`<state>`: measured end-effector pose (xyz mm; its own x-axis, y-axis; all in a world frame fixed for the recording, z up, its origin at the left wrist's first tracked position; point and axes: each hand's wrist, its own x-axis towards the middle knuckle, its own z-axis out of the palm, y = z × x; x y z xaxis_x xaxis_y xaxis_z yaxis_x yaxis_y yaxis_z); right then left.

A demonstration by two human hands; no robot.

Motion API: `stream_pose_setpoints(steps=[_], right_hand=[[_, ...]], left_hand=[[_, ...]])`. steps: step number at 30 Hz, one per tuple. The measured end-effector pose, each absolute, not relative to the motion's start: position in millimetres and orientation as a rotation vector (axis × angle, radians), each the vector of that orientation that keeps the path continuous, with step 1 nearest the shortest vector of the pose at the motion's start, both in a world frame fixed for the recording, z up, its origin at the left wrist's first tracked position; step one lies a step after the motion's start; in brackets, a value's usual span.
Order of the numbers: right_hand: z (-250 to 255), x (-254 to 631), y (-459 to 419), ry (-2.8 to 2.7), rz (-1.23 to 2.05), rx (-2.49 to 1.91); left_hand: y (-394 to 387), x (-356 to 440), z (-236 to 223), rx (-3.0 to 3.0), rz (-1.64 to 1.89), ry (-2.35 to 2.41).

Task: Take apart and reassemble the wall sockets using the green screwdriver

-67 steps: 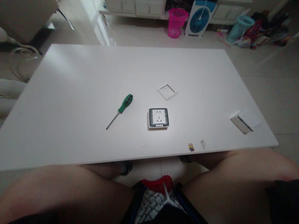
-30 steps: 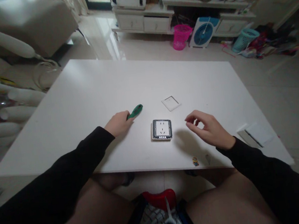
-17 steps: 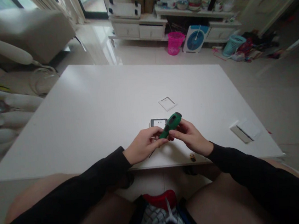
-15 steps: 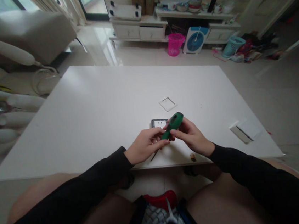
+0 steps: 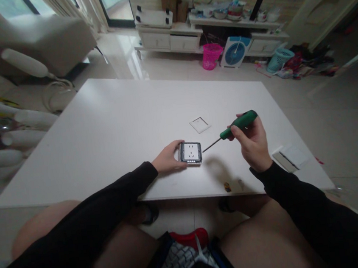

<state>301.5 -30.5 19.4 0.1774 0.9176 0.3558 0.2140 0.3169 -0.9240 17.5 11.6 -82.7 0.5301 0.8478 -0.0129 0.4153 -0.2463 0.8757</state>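
- Within the left hand [image 5: 168, 157], gripped by one side: a five-hole socket [image 5: 191, 152].
- Opposite, the right hand [image 5: 253, 143] grasps a green-handled screwdriver [image 5: 243, 121], tip near the socket.

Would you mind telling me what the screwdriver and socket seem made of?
The screwdriver has a smooth green handle, probably plastic or rubber by its moulded shape, and a thin grey shaft, likely metal. The socket seems smooth plastic, given its white, slotted face.
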Motion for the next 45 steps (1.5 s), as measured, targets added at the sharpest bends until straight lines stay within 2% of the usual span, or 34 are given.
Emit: stream_pose_setpoints(steps=[8,22,45], right_hand=[[20,303,-45,-1.611,0.672,-1.233],[21,294,-45,-1.680,0.712,-1.233],[36,290,-47,-1.806,0.372,-1.246]], left_hand=[[-9,28,-80,2.032,0.562,1.039],[-10,30,-84,2.153,0.535,1.042],[-11,32,-85,2.171,0.538,1.043]])
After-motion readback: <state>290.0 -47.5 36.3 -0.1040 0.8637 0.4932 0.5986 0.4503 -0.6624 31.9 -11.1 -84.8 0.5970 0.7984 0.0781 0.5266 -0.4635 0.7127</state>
